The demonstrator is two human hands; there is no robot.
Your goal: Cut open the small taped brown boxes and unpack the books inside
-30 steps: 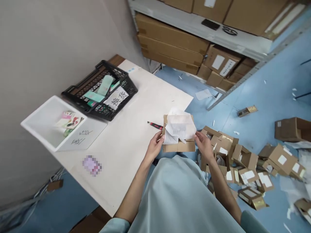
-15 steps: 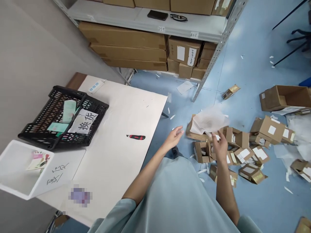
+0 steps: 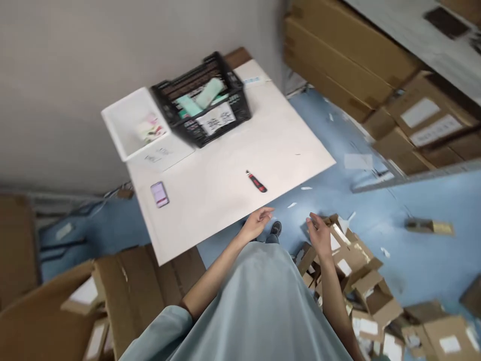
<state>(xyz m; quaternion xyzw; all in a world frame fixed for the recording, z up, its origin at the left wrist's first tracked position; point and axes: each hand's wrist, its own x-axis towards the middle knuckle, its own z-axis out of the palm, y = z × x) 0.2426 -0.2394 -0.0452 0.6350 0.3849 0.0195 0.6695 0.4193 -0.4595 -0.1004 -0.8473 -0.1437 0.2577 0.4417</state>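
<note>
While both my left hand (image 3: 257, 223) and right hand (image 3: 319, 233) hang open and empty, I aim carefully. The box cutter (image 3: 256, 181) lies at twelve o'clock from the left; the opened cartons (image 3: 355, 260) sit at four o'clock from the right.

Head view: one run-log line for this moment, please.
left hand: empty, open | right hand: empty, open | box cutter: on table

Box and white paper are no longer held — both hands empty now, left hand (image 3: 257, 222) and right hand (image 3: 319, 232) loosely spread over the floor's discarded cartons (image 3: 353, 260); view is swung left.
</note>
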